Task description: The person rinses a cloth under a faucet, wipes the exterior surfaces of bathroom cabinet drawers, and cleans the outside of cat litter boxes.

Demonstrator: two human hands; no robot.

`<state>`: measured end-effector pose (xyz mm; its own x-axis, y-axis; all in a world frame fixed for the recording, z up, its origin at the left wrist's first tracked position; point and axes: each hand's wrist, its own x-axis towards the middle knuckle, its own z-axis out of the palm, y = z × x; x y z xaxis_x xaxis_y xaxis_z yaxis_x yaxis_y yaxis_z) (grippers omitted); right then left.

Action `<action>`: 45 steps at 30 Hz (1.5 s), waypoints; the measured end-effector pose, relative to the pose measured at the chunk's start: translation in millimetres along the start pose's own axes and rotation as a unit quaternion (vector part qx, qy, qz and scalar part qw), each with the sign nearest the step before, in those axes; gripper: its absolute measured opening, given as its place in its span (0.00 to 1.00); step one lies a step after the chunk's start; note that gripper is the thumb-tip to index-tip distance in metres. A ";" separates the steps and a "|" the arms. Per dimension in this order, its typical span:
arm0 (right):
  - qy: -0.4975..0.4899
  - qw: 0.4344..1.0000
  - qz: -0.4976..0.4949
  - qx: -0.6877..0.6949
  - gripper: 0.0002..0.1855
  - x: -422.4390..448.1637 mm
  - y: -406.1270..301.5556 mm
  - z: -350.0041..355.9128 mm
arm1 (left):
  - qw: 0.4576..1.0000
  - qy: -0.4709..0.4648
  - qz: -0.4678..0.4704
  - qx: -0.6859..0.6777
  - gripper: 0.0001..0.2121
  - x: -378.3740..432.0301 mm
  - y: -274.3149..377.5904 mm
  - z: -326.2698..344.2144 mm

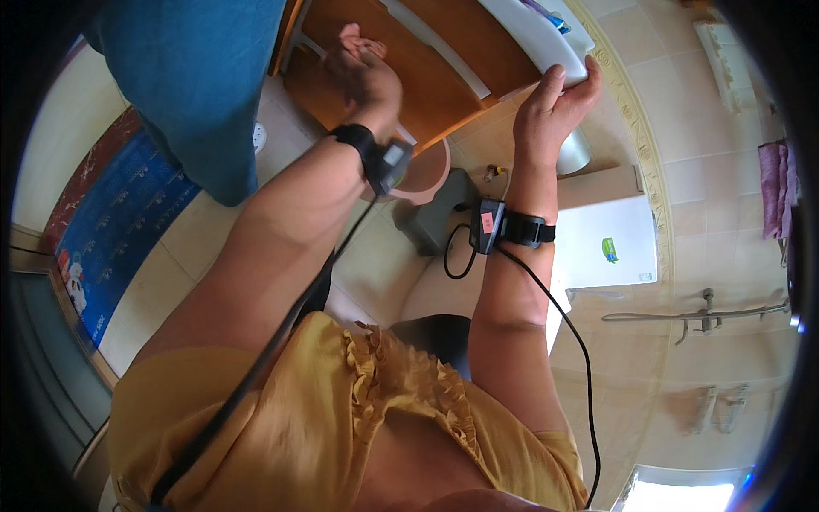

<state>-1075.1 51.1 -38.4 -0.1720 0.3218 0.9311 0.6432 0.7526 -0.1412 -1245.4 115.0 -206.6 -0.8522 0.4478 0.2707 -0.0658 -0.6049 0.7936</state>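
My left hand (371, 80), slightly blurred, holds a crumpled pink cloth (359, 43) in front of the orange-brown wooden cabinet (409, 77). Farther right, my right hand (560, 105) grips the corner of a white washbasin (563, 54), thumb on one side and fingers on the other. The underside of that grip is hidden. Each wrist wears a black strap with a small device and a cable.
Below the cabinet stand a pink basin (429, 169) and a dark grey plastic stool (438, 211). A white toilet lid or tank top (608, 240) lies near my right forearm. Blue fabric (185, 83) hangs at the left, above a blue mat (134, 217). A shower fixture (707, 315) is on the tiled wall.
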 end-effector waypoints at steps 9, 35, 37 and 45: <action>0.047 0.998 0.021 0.022 0.24 2.4 3.3 2.5 | 0.901 -0.321 0.228 0.179 0.24 -143.2 64.0 -6.4; 0.064 0.998 0.009 0.014 0.20 0.7 3.6 13.2 | 0.938 -0.112 0.098 0.312 0.12 -89.8 -58.1 -25.0; 0.042 0.998 0.029 0.048 0.20 2.3 5.1 2.2 | 0.919 -0.162 0.111 0.343 0.13 -105.1 -68.1 -21.3; 0.006 0.991 0.062 0.114 0.22 5.0 -11.1 1.7 | 0.501 -0.324 0.014 0.802 0.14 42.4 -204.9 -60.6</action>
<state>-1084.4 45.4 -32.8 -0.0926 0.4144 0.9054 0.4728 0.8185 -0.3263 -1299.5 218.1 -390.7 -0.4596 0.8881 0.0015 0.8866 0.4587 0.0601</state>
